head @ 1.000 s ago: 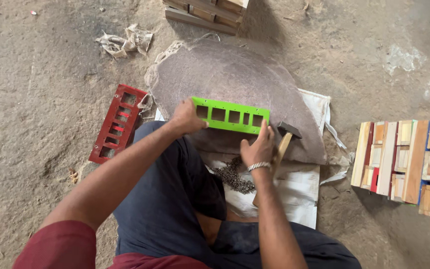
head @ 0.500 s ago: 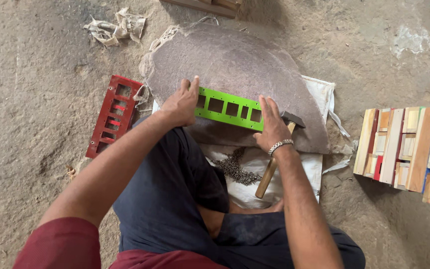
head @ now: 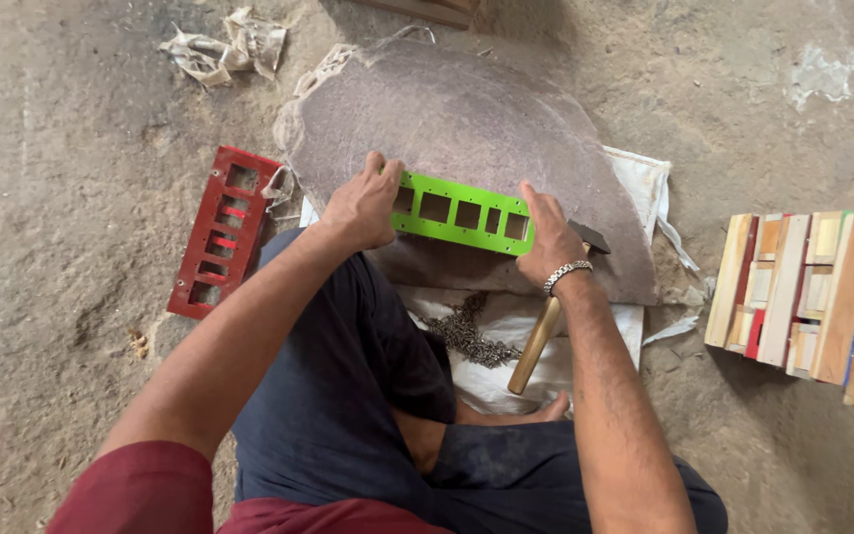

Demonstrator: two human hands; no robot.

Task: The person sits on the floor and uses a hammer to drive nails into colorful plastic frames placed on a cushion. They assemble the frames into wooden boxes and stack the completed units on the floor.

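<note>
A bright green flat panel (head: pixel 462 215) with several square cut-outs lies on a flat grey stone slab (head: pixel 467 129). My left hand (head: pixel 363 208) grips its left end, thumb and fingers wrapped over the edge. My right hand (head: pixel 549 237), with a metal bracelet at the wrist, holds its right end. A hammer (head: pixel 546 326) with a wooden handle lies just under my right wrist, its head resting on the slab's edge. A heap of small dark nails (head: pixel 467 336) sits on a white sack (head: pixel 516 346) by my knee.
A red panel (head: pixel 224 232) with similar cut-outs lies on the ground to the left of the slab. A stack of wooden strips (head: pixel 812 297), some painted, stands at the right. Crumpled rags (head: pixel 224 40) lie at the top left. The floor is bare dusty concrete.
Both hands have slid the green panel a little further onto the slab. My right hand has shifted to the panel's right end, over the hammer head.
</note>
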